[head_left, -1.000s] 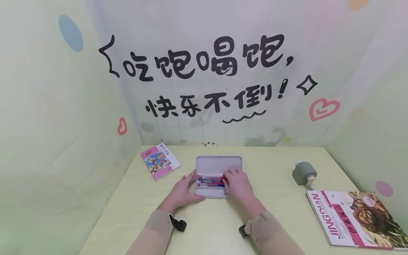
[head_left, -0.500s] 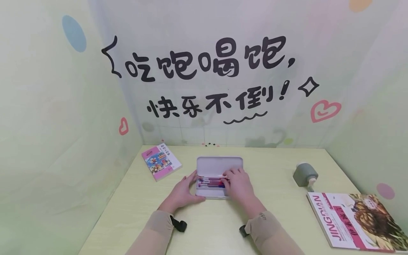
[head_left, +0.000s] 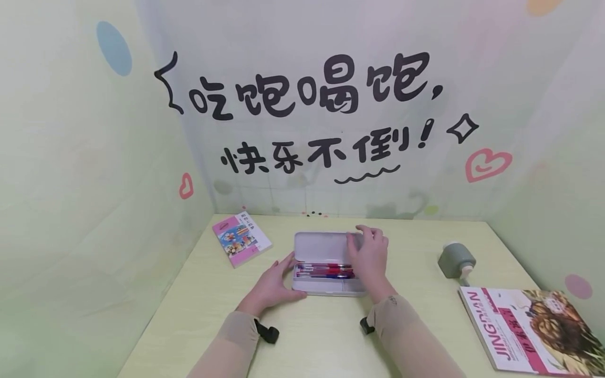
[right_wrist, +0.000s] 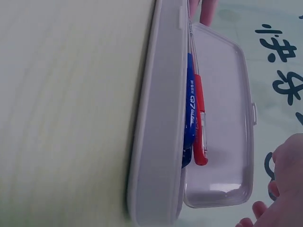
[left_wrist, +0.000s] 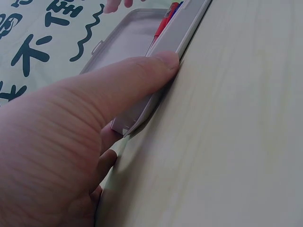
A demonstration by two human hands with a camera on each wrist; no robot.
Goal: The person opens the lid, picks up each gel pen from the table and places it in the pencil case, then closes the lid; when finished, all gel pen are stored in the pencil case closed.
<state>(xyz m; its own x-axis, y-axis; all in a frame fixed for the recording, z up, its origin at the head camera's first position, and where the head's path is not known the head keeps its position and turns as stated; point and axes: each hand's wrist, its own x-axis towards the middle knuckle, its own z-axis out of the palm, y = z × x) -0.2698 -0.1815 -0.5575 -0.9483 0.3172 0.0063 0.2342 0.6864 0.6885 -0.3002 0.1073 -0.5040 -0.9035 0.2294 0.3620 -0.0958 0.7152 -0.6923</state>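
An open grey pencil case [head_left: 326,286] lies in the middle of the table, its lid [head_left: 319,247] folded flat toward the wall. Red and blue pens [head_left: 326,270] lie in its tray; the right wrist view shows the blue pen [right_wrist: 189,109] beside the red pen [right_wrist: 199,118]. My left hand [head_left: 276,278] grips the case's left end, with the thumb [left_wrist: 142,75] pressed on the front wall [left_wrist: 182,35]. My right hand [head_left: 369,249] lies over the lid's right end, with its fingers reaching the far rim and holding nothing I can see.
A small pink book [head_left: 241,239] lies at the back left. A grey cylinder [head_left: 456,260] stands at the right, and a large magazine [head_left: 529,328] lies at the front right corner. Walls close in the pale green table [head_left: 425,247] on three sides.
My right hand has left the pens and moved back and right onto the lid's end, which uncovers the pens. The left hand has stayed on the case.
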